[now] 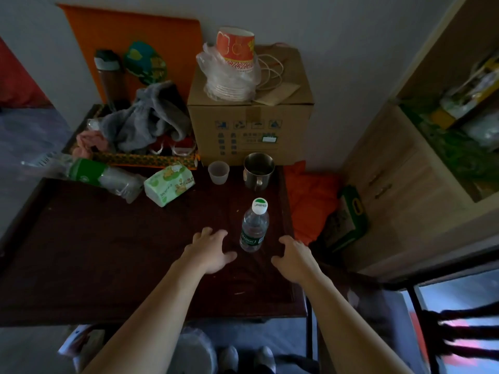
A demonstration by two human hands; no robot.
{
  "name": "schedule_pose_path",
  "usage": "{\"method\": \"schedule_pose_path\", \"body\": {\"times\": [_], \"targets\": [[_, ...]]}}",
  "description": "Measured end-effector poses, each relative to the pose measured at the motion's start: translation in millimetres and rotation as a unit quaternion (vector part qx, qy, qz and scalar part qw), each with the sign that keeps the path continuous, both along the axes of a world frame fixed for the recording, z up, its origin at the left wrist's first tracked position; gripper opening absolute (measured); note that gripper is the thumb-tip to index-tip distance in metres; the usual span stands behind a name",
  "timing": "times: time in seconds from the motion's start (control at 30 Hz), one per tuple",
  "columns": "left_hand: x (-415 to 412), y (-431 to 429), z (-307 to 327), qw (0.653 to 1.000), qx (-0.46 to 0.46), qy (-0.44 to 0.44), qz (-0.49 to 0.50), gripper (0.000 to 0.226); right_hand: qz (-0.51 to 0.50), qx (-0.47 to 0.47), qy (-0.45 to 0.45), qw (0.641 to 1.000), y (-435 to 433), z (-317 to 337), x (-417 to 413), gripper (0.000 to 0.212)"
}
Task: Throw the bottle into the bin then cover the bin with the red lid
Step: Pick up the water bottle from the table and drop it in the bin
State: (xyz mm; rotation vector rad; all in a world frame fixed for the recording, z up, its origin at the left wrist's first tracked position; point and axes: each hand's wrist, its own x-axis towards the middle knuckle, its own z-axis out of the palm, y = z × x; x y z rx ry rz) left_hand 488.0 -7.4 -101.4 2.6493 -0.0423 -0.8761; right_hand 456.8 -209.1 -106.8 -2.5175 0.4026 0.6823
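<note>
A clear plastic water bottle (254, 228) with a white cap and green label stands upright on the dark wooden table (108, 252), right of the middle. My left hand (212, 251) hovers just left of its base with fingers spread, holding nothing. My right hand (295, 259) is just right of the bottle, fingers apart, also holding nothing. Neither hand touches the bottle. A round container lined with a plastic bag (193, 349), perhaps the bin, shows below the table's near edge by my feet. No red lid is in view.
Behind the bottle stand a steel mug (258, 170) and a small plastic cup (218, 171). A cardboard box (249, 125) holding stacked paper cups sits at the back. A tissue pack (168, 183), a lying bottle (105, 177) and a cluttered tray (140, 136) occupy the left. A cabinet (405, 190) is on the right.
</note>
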Motion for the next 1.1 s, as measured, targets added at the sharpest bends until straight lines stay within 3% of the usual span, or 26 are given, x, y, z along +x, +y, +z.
{"method": "schedule_pose_path", "body": {"times": [0.37, 0.7, 1.1], "targets": [[31, -12, -27, 0.992, -0.108, -0.011, 0.061, 0.093, -0.064, 0.156, -0.052, 0.984, 15, -46, 47, 0.095], [35, -18, -46, 0.979, -0.19, 0.015, 0.077, 0.102, -0.074, 0.246, -0.1, 0.961, 18, -62, 46, 0.067], [18, -11, -39, 0.941, -0.33, -0.03, 0.075, 0.103, -0.08, 0.287, -0.133, 0.945, 20, -37, 19, 0.058]]}}
